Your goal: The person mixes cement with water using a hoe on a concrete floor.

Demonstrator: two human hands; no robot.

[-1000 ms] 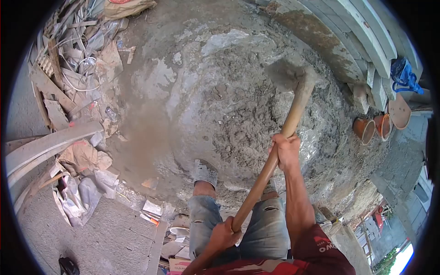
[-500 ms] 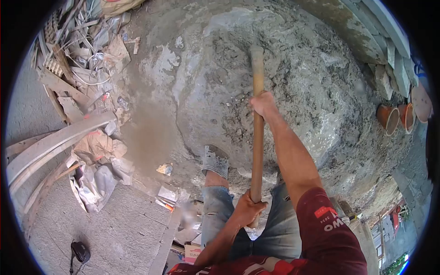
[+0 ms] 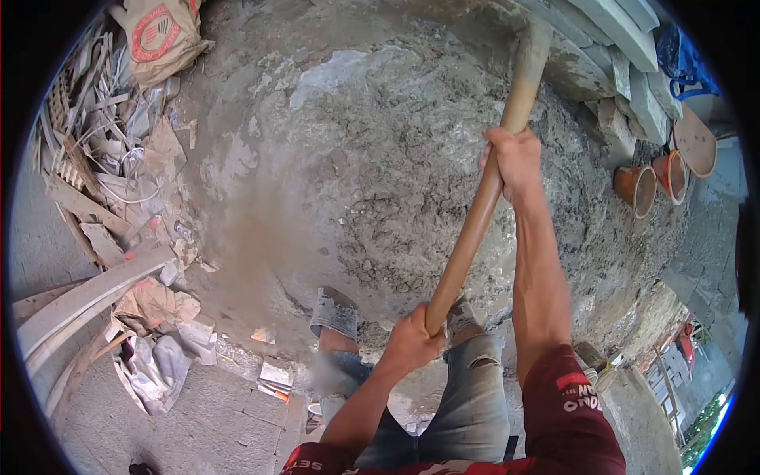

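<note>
Both hands wrap fully around the wooden handle (image 3: 483, 198): the right hand (image 3: 513, 158) far up the shaft for leverage, the left hand (image 3: 412, 342) at its butt end to steer. Beyond the right hand the tool's head reaches the far edge of the wet mortar heap (image 3: 380, 174); orange buckets (image 3: 653, 182) sit off to its right.

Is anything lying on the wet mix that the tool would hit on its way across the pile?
Nothing visible does. Both hands, left and right, grip the wooden handle, and the grey mix under it shows only lumps. The buckets and the scrap lie off its edges. The tool's head is out of view.
</note>
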